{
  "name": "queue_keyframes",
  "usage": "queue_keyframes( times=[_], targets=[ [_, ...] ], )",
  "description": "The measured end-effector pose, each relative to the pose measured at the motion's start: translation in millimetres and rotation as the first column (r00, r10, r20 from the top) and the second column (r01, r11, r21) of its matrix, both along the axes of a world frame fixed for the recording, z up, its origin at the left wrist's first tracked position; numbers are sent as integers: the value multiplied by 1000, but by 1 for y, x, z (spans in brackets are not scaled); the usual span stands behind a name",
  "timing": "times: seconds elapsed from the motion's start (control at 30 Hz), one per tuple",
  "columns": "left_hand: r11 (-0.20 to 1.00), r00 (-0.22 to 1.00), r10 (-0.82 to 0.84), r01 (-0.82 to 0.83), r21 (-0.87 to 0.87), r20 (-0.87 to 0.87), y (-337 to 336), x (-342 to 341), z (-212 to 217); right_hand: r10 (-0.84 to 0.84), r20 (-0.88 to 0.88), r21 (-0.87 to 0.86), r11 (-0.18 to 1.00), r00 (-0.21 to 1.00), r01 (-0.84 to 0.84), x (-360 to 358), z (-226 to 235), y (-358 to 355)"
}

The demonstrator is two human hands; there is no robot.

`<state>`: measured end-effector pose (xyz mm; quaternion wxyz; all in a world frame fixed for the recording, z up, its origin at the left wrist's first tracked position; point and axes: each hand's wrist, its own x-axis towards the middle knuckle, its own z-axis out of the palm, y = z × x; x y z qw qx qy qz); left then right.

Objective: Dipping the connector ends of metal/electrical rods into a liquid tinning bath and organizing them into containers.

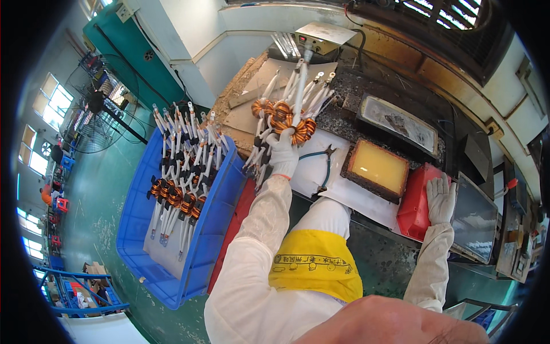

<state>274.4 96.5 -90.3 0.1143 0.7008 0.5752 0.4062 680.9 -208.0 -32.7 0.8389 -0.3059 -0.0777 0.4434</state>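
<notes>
My left hand [282, 153], in a white glove, is closed on a copper-wound toroidal coil [299, 131] with white sleeved leads. One lead stands upright from it, ending near a small box. More such coils [262, 108] lie just behind, their leads ending in metal lugs. My right hand [441, 199], also gloved, rests with fingers stretched against a red plastic bin [416, 198]. Pliers [327, 166] with blue-green handles lie between the hands on white sheet. Beside them is a rectangular pot [378, 169] of yellowish material with a dark crusted rim.
A blue crate [197, 269] at the left holds many coils with white leads. Behind the yellow pot sits a second rectangular pot [398, 123] with a grey, shiny surface. A control box [317, 45] stands at the back. A large fan [97, 103] is far left.
</notes>
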Motion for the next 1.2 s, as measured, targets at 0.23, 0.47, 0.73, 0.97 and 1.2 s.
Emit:
queue_keyframes(
  times=[0.23,0.47,0.73,0.97,1.2],
  targets=[
    [989,987,-148,149,-13,62,30,-3,-16,42,1,12,999,999,-42,1,-2,-1],
    [999,997,41,-39,-34,68,74,-2,30,49,8,6,999,999,-49,1,0,-2],
    [996,992,76,-71,-60,100,105,-23,25,22,15,-44,999,1000,-21,-1,2,-2],
    [999,999,28,-27,-31,42,75,-43,5,57,29,17,998,998,-58,4,-3,-1],
    [997,993,-29,20,-76,-113,65,-57,7,55,6,25,998,998,-55,4,-4,1]
  ],
)
